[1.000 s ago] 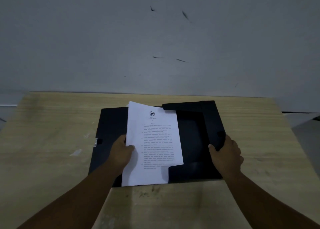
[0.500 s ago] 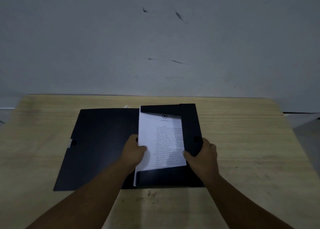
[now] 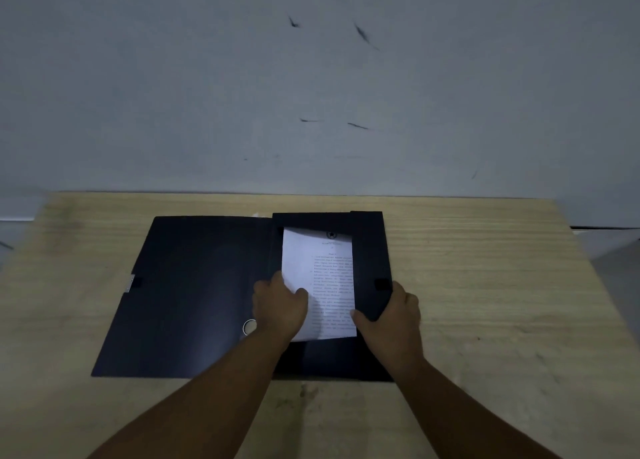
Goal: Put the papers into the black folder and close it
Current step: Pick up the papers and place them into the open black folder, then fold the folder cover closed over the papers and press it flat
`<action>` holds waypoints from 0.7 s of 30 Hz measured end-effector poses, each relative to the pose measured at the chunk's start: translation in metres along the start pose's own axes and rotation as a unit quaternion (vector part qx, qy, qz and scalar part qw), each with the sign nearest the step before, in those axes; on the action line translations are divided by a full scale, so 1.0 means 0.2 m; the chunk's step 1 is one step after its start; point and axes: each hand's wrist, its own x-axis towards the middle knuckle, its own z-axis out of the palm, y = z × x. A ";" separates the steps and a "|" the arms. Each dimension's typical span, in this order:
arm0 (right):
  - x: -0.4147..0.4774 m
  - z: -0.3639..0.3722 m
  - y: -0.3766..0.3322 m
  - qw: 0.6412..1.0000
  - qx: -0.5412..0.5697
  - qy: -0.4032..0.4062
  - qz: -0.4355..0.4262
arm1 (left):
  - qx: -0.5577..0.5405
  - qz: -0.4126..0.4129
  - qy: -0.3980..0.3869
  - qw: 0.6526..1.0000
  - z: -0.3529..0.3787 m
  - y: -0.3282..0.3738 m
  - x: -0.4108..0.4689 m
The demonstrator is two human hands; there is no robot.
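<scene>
The place looks like a plain office or study corner. A light wood-grain desk (image 3: pixel 485 285) stands pushed against a bare grey-white wall (image 3: pixel 311 77) marked with a few dark scuffs. On the desk near the wall lies an open black folder (image 3: pixel 194 292) holding printed papers (image 3: pixel 329 275), ordinary desk-work material. Lighting is dim.

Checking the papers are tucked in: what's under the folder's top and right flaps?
The papers' top and right edges slip under the black folder's flaps; how far they reach is hidden.
</scene>
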 end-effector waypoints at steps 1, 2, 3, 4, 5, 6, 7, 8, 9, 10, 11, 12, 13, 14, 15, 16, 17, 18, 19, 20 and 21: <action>0.00 0.00 0.00 1.000 -0.004 -0.001 0.001 | 0.009 -0.010 -0.014 1.000 -0.02 0.00 0.00; -0.01 0.01 0.01 1.000 -0.005 -0.003 0.001 | 0.004 -0.019 -0.034 0.999 -0.04 0.00 0.01; -0.01 0.01 0.01 1.000 -0.005 -0.007 0.003 | -0.006 -0.025 -0.055 0.998 -0.07 -0.01 0.01; -0.01 0.01 0.00 1.000 -0.008 -0.011 0.006 | -0.019 -0.027 -0.070 0.997 -0.10 -0.02 0.02; -0.02 0.00 0.00 1.000 -0.018 -0.012 0.009 | -0.032 -0.024 -0.077 0.996 -0.12 -0.03 0.02; -0.02 0.00 -0.01 0.999 -0.043 -0.006 0.007 | -0.042 -0.018 -0.078 0.996 -0.15 -0.05 0.03; -0.03 0.00 -0.02 0.997 -0.080 0.010 -0.001 | -0.048 -0.008 -0.072 0.996 -0.18 -0.07 0.04; -0.04 0.01 -0.05 0.992 -0.122 0.030 -0.016 | -0.060 -0.001 -0.064 0.996 -0.21 -0.09 0.04; -0.06 0.02 -0.08 0.986 -0.155 0.048 -0.039 | -0.074 0.001 -0.057 0.996 -0.24 -0.12 0.05; -0.08 0.04 -0.12 0.981 -0.175 0.056 -0.066 | -0.086 -0.001 -0.050 0.995 -0.28 -0.16 0.06; -0.11 0.07 -0.16 0.977 -0.184 0.055 -0.093 | -0.089 0.005 -0.038 0.995 -0.33 -0.20 0.06; -0.13 0.11 -0.22 0.974 -0.188 0.046 -0.116 | -0.077 0.014 -0.021 0.997 -0.38 -0.24 0.07; -0.16 0.16 -0.27 0.973 -0.187 0.034 -0.133 | -0.054 0.019 0.001 0.998 -0.43 -0.29 0.08; -0.19 0.22 -0.33 0.973 -0.182 0.018 -0.144 | -0.026 0.014 0.023 0.999 -0.49 -0.34 0.08; -0.22 0.28 -0.39 0.973 -0.171 -0.001 -0.152 | 0.006 -0.003 0.045 0.999 -0.56 -0.39 0.09; -0.25 0.34 -0.45 0.974 -0.157 -0.021 -0.162 | 0.032 -0.023 0.065 0.997 -0.63 -0.44 0.09; -0.28 0.41 -0.50 0.974 -0.144 -0.041 -0.172 | 0.049 -0.037 0.078 0.995 -0.69 -0.50 0.10; -0.31 0.48 -0.56 0.972 -0.134 -0.061 -0.182 | 0.060 -0.049 0.085 0.993 -0.76 -0.55 0.11; -0.34 0.54 -0.61 0.970 -0.127 -0.081 -0.190 | 0.066 -0.060 0.088 0.992 -0.83 -0.60 0.12; -0.36 0.61 -0.66 0.968 -0.123 -0.102 -0.195 | 0.068 -0.071 0.091 0.991 -0.88 -0.65 0.13; -0.39 0.68 -0.71 0.965 -0.121 -0.123 -0.198 | 0.066 -0.081 0.091 0.990 -0.93 -0.70 0.15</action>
